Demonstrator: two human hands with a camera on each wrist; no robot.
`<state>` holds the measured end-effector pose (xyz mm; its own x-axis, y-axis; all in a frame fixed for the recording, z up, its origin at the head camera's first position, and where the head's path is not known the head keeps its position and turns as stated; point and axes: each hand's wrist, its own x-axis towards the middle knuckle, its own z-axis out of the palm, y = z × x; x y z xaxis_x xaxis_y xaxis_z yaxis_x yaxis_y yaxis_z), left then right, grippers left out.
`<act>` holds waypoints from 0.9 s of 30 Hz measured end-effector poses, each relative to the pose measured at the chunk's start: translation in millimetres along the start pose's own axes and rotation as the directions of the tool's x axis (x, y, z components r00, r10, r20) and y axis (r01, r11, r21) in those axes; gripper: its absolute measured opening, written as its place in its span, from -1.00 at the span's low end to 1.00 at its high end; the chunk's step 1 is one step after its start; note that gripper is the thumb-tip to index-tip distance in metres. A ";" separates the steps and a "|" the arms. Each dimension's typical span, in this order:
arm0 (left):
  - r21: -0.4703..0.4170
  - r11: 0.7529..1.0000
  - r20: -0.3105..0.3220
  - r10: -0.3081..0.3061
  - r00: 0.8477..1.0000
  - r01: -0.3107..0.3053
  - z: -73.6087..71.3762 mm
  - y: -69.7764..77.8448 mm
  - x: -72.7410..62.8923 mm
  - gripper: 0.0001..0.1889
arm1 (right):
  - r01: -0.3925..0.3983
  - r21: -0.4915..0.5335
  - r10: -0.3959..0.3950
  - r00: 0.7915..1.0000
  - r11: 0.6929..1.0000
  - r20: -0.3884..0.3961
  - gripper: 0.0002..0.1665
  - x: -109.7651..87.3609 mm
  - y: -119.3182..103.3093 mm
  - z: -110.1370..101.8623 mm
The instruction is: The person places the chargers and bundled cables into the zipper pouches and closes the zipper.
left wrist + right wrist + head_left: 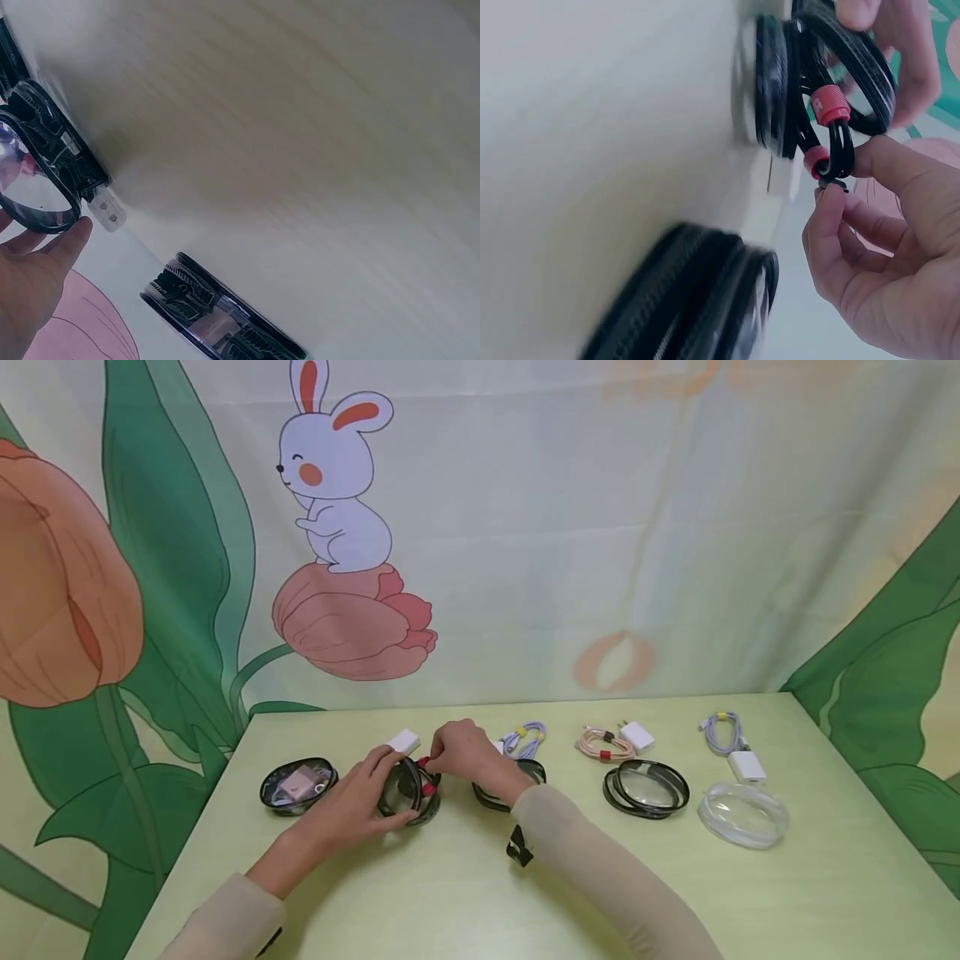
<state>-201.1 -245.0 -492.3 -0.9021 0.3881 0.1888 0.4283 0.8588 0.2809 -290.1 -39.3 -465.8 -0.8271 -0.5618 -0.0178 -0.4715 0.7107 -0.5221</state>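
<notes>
My left hand (351,803) grips the lifted lid of a clear round zip case (75,161) with black trim, thumb on one side and fingers on the other. The case stands unzipped on the table. My right hand (907,240) pinches the end of a coiled black cable (843,150) bound with red straps (829,103). Part of that cable lies between the case's lid and base. Behind the case lies a white charger (405,741). Another black-trimmed case (491,797) is partly hidden under my right wrist.
On the left is a closed case (298,785) with a pinkish block inside. Rightward lie a purple cable (527,739), a pink cable (606,744) by a white charger (636,737), a black-trimmed case (647,788), a white-trimmed case (742,815), and another charger (747,767). A printed curtain (510,568) hangs behind.
</notes>
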 end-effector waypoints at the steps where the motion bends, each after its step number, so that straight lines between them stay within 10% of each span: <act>1: -0.004 1.000 -0.003 0.002 1.000 -0.002 -0.1 -0.4 0.2 -0.06 | 0.002 0.020 -0.002 1.000 1.000 -0.002 -0.80 0.1 0.0 1.6; 15: -0.050 0.999 -0.009 0.010 1.000 -0.010 -1.0 -3.4 -0.1 -0.06 | -0.053 0.309 -0.010 0.980 0.949 0.199 -0.78 -3.0 2.0 2.6; 27: -0.085 0.995 -0.008 0.060 0.998 -0.060 0.3 -6.7 -0.5 -0.09 | 0.207 0.220 -0.266 0.922 0.953 0.282 -0.56 1.0 15.8 3.5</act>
<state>-203.5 -250.8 -494.5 -0.8744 0.4361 0.2127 0.4848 0.8023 0.3483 -297.3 -30.1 -477.1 -0.5506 -0.8263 -0.1184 -0.5536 0.4676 -0.6891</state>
